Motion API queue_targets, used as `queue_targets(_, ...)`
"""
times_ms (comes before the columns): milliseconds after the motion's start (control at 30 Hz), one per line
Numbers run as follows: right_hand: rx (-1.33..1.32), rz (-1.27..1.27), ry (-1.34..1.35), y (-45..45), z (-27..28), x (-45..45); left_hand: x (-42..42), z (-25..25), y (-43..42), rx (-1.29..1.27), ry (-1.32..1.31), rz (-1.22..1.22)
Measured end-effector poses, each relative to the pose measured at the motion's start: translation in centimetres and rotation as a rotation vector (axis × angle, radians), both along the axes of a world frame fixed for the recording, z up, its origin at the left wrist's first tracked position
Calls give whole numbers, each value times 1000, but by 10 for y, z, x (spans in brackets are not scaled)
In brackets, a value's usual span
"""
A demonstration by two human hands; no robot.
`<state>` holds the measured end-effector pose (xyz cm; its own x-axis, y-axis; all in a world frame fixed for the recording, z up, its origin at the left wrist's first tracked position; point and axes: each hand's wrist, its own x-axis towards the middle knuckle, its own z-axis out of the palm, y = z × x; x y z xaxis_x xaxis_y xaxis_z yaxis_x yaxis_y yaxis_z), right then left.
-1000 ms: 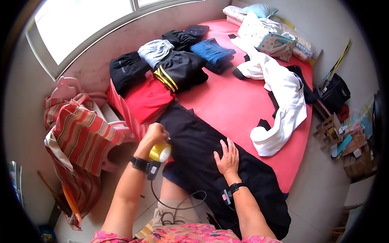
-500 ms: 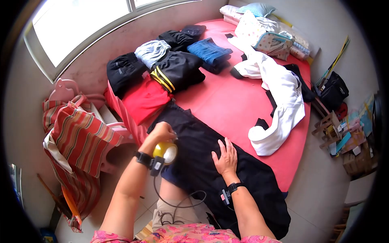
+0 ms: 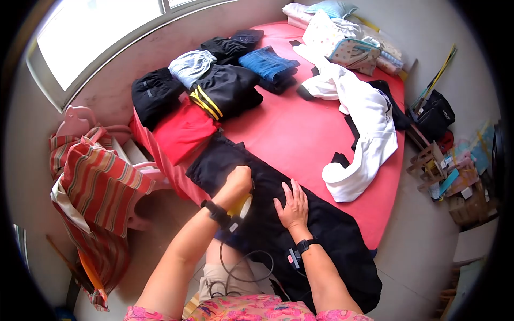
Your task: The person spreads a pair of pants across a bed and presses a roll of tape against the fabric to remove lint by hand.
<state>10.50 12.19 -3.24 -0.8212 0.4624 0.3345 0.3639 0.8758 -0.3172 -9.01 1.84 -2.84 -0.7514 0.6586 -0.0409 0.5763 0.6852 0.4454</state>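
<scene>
Black trousers (image 3: 326, 235) lie spread along the near edge of the bed. My left hand (image 3: 238, 183) is closed on a yellow roller (image 3: 244, 207) with a pale round end, held at the trousers; its handle is hidden in my fist, and whether the roller touches the cloth is unclear. Flat on the black cloth, fingers spread, my right hand (image 3: 294, 205) holds nothing. A dark band with a small device sits on each wrist, and a cable hangs from the left one.
Folded clothes lie at the bed's upper left: red (image 3: 184, 131), black (image 3: 225, 88), grey (image 3: 191, 68) and jeans (image 3: 269, 63). A white garment (image 3: 369, 128) stretches along the right. Striped cloth (image 3: 99, 184) drapes a pink chair (image 3: 75, 122) at left. Boxes (image 3: 468, 206) stand at far right.
My left hand has moved right across the upper part of the trousers with the yellow roller. My right hand stays flat on the cloth. The whole view has shifted slightly.
</scene>
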Motion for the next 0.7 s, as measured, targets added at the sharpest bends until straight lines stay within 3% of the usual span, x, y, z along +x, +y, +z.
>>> queue_targets(133, -3, 7, 7, 0, 2, -1, -17, 16, -5, -102, -189, -109)
queue_targets(200, -12, 7, 11, 1, 0, 0, -18, 55, -21, -144, -597, -97)
queue_targets(233, -17, 0, 12, 1, 0, 1, -26, 60, -31, -109, -656, -99)
queue_targets(400, -20, 1, 9, 1, -1, 0, -27, 88, -46, -67, -524, -19)
queue_targets(467, -22, 0, 7, 0, -1, 0, -18, 79, -31, -77, -444, -131)
queue_targets(567, -26, 0, 8, 1, -3, 1, -15, 15, -8, -78, -278, 32)
queue_targets(633, -26, 2, 16, 2, -2, 0, -18, 6, 0, -127, -230, 52)
queue_targets(700, -28, 3, 10, 0, -2, 3, -23, 17, -2, -230, -173, -112)
